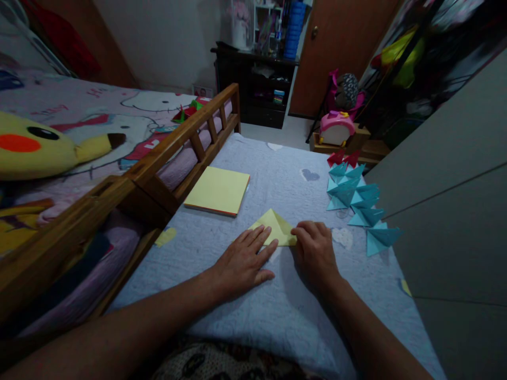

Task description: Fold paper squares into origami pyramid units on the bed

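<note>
A yellow sheet of origami paper (pixel 273 221), folded into a triangle, lies on the blue bedspread in front of me. Flat across its left part rests my left hand (pixel 247 258), fingers spread. At the triangle's right corner, my right hand (pixel 316 250) pinches the paper's edge between thumb and fingers. Beyond my left hand is a stack of square paper (pixel 217 190) with a yellow sheet on top. Several folded blue paper pieces (pixel 366 198) stand along the right side, with red folded pieces (pixel 344 157) behind them.
A wooden bed rail (pixel 158 153) runs along the left, and past it a yellow plush toy (pixel 35 148) lies on another bed. Grey cabinet panels (pixel 455 211) border the right side. A dark cabinet (pixel 253 79) and a pink toy (pixel 336 126) stand at the back.
</note>
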Available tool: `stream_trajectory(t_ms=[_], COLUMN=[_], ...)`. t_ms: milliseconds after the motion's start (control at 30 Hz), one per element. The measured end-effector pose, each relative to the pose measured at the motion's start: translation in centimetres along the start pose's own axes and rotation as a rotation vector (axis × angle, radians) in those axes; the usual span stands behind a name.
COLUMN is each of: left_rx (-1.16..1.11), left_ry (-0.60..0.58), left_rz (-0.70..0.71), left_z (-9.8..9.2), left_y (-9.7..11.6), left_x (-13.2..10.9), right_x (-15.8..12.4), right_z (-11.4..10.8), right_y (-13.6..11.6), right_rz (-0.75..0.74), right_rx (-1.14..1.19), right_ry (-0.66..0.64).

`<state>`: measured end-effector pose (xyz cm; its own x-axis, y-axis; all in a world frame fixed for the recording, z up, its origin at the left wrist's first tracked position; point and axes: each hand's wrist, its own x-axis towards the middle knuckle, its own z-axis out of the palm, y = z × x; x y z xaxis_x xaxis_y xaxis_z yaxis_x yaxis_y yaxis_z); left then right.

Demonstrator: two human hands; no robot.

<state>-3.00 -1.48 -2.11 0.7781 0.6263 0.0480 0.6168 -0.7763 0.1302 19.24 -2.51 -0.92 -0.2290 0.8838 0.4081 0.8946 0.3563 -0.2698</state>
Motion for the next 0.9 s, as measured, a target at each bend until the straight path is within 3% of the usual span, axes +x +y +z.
stream_trajectory(t_ms=[67,133,433,733,900], left_rx=[0.0,-0.002,-0.009,0.132,0.185], left_ry=[0.005,0.016,0.0,0.057,0.099], left_rz=[-0.001,0.001,0.034,-0.122,-0.199], left_z=[0.1,0.2,-0.6,-1.5,-1.6], left_y=[0.0,0.0,-0.9,-2.2,-2.5], left_x=[0.0,0.0,-1.2,-5.9,-7.1], right_x=[-0.6,-1.2,-2.0,-1.6,-0.3], right_z=[-0.3,-0.5,-1.1,-1.0,-1.4], right_y=[-1.2,-2.0,-1.8,-3.1,-5.0], right_rz=[-0.137,-0.177,-0.148,-0.168,-0.142], right_rx=[0.079,0.118,0.095,-0.107,-0.196], right_ry=[-0.081,-0.174,-0.266,-0.354,-0.443])
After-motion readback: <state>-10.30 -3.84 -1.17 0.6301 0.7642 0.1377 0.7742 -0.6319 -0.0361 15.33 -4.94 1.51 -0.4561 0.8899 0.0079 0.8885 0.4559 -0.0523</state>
